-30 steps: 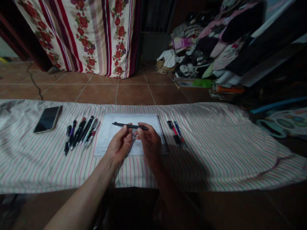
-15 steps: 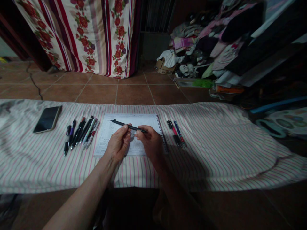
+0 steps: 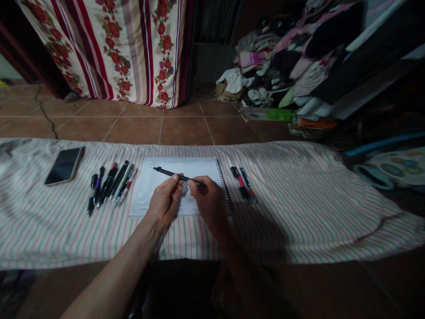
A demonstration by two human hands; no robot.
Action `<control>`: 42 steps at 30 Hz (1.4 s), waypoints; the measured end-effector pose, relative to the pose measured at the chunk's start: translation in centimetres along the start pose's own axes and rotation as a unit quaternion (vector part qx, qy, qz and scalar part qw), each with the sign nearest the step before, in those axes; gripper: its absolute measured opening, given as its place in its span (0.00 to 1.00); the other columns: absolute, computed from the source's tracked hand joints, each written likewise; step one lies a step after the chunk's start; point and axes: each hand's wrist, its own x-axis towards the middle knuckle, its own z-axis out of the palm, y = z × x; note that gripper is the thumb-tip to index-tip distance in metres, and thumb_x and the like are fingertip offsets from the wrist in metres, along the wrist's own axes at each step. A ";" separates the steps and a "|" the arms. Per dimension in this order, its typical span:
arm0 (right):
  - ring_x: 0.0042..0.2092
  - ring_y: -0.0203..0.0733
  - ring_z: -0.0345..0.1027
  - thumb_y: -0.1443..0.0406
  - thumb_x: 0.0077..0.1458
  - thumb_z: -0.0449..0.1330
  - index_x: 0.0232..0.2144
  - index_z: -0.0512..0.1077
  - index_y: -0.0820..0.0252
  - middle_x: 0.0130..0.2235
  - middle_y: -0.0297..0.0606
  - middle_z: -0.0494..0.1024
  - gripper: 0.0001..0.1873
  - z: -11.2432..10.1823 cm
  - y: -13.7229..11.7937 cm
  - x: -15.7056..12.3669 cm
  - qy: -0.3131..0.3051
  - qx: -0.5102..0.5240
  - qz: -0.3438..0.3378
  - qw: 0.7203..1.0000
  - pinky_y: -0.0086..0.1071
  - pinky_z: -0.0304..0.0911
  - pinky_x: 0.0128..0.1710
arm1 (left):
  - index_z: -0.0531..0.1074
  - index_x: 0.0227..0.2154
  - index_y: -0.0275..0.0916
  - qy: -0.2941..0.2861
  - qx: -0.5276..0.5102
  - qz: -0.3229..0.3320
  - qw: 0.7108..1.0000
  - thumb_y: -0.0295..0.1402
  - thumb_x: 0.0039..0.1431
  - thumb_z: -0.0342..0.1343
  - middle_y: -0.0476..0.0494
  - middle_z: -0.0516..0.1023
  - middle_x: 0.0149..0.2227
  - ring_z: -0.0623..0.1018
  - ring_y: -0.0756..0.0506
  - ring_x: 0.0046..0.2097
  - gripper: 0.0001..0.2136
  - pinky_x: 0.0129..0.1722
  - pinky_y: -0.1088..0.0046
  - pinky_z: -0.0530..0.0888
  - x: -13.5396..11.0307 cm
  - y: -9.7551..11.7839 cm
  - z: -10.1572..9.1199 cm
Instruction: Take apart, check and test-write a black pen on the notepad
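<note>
At frame centre, the left hand (image 3: 164, 201) and the right hand (image 3: 208, 201) are both closing in a tight pinch on one black pen (image 3: 166, 173), holding it nearly level just above the spiral notebook (image 3: 199, 166). The notebook is lying on a striped cloth (image 3: 299, 199), with a row of pens (image 3: 111, 184) sitting to its left, two pens (image 3: 244, 184) to its right and a phone (image 3: 64, 165) at far left.

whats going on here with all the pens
A person holds a black pen level in both hands over a spiral notebook on a striped cloth. The left hand pinches its middle and the right hand its right end. A row of pens lies left of the notebook, two pens right of it, and a phone sits far left.
</note>
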 end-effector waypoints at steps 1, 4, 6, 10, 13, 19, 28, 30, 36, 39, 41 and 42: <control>0.28 0.41 0.73 0.57 0.51 0.56 0.28 0.72 0.59 0.23 0.36 0.77 0.12 0.0 -0.1 0.0 -0.001 -0.017 0.005 1.000 0.30 0.64 0.29 | 0.75 0.28 0.27 -0.001 0.000 0.002 1.000 0.21 0.56 0.52 0.45 0.74 0.20 0.71 0.57 0.20 0.07 0.18 0.89 0.69 0.0 -0.1 0.0; 0.23 0.38 0.71 0.54 0.53 0.54 0.24 0.71 0.59 0.20 0.35 0.76 0.16 -0.2 -0.2 0.0 -0.016 -0.050 0.021 0.998 0.29 0.61 0.26 | 0.75 0.27 0.27 -0.007 0.008 0.014 1.000 0.22 0.54 0.55 0.45 0.74 0.21 0.71 0.57 0.21 0.05 0.21 0.89 0.70 0.0 -0.4 -0.2; 0.20 0.36 0.69 0.52 0.55 0.51 0.21 0.70 0.59 0.18 0.34 0.75 0.20 -0.3 -0.3 0.0 -0.036 -0.037 0.034 0.998 0.27 0.59 0.23 | 0.75 0.26 0.28 -0.009 0.018 0.016 1.000 0.23 0.52 0.58 0.45 0.75 0.22 0.72 0.57 0.22 0.03 0.22 0.89 0.71 -0.1 -0.5 -0.3; 0.15 0.32 0.65 0.51 0.55 0.49 0.17 0.70 0.59 0.15 0.32 0.72 0.24 -0.4 -0.2 0.0 -0.076 -0.001 0.073 0.994 0.24 0.57 0.18 | 0.75 0.26 0.27 -0.008 0.033 0.006 0.999 0.23 0.52 0.58 0.46 0.73 0.20 0.71 0.57 0.20 0.03 0.21 0.89 0.70 -0.5 -0.6 -0.1; 0.14 0.31 0.63 0.51 0.55 0.48 0.16 0.70 0.59 0.13 0.32 0.71 0.26 -0.3 0.0 0.1 -0.103 0.026 0.104 0.989 0.23 0.57 0.17 | 0.74 0.25 0.27 0.014 0.037 0.004 0.999 0.22 0.55 0.54 0.45 0.73 0.18 0.71 0.56 0.19 0.06 0.20 0.88 0.70 -0.7 -0.6 0.2; 0.17 0.32 0.68 0.52 0.55 0.48 0.19 0.70 0.59 0.19 0.33 0.75 0.23 0.5 0.7 0.0 -0.114 0.056 0.103 0.987 0.23 0.60 0.18 | 0.71 0.21 0.29 0.074 0.022 -0.012 0.997 0.21 0.57 0.51 0.45 0.73 0.18 0.72 0.55 0.19 0.10 0.18 0.88 0.71 -0.3 -0.7 0.2; 0.39 0.40 0.71 0.64 0.48 0.59 0.39 0.71 0.56 0.39 0.38 0.76 0.13 0.6 1.1 0.1 -0.057 0.073 -0.037 0.995 0.32 0.67 0.37 | 0.70 0.23 0.30 0.056 0.006 -0.009 0.998 0.21 0.58 0.49 0.48 0.71 0.19 0.72 0.56 0.21 0.10 0.21 0.88 0.72 0.1 -0.4 -0.1; 0.39 0.40 0.71 0.66 0.49 0.58 0.35 0.72 0.56 0.37 0.37 0.77 0.09 0.4 0.8 0.1 -0.054 0.058 -0.064 0.995 0.33 0.66 0.39 | 0.71 0.23 0.29 0.039 0.011 -0.017 0.999 0.21 0.57 0.51 0.47 0.71 0.20 0.71 0.56 0.21 0.09 0.20 0.88 0.70 -0.1 -0.4 0.0; 0.37 0.40 0.72 0.66 0.50 0.56 0.34 0.72 0.56 0.35 0.36 0.78 0.08 0.5 1.1 0.2 -0.048 0.081 -0.039 0.995 0.34 0.66 0.39 | 0.70 0.21 0.30 -0.032 0.086 0.012 0.996 0.28 0.45 0.64 0.52 0.66 0.17 0.61 0.58 0.17 0.08 0.15 0.86 0.59 -0.1 -0.4 -0.4; 0.34 0.40 0.73 0.65 0.50 0.56 0.38 0.72 0.57 0.34 0.36 0.79 0.11 0.6 1.7 0.3 -0.055 0.081 -0.017 0.995 0.34 0.67 0.38 | 0.67 0.17 0.31 -0.053 0.114 0.006 0.992 0.32 0.42 0.65 0.55 0.62 0.15 0.58 0.59 0.17 0.13 0.14 0.85 0.55 0.1 -0.5 -0.7; 0.36 0.40 0.73 0.66 0.51 0.56 0.40 0.72 0.57 0.36 0.37 0.79 0.13 0.6 1.9 0.4 -0.059 0.054 -0.038 0.996 0.35 0.67 0.40 | 0.66 0.16 0.32 -0.058 0.115 -0.004 0.992 0.33 0.41 0.66 0.55 0.61 0.15 0.58 0.59 0.17 0.14 0.15 0.84 0.55 0.1 -0.5 -0.7; 0.38 0.41 0.73 0.66 0.51 0.56 0.41 0.73 0.57 0.37 0.38 0.79 0.13 0.5 1.9 0.5 -0.062 0.034 -0.054 0.996 0.36 0.66 0.41 | 0.66 0.16 0.32 -0.058 0.115 -0.006 0.992 0.33 0.41 0.66 0.55 0.62 0.15 0.58 0.59 0.17 0.14 0.15 0.84 0.55 0.0 -0.6 -0.7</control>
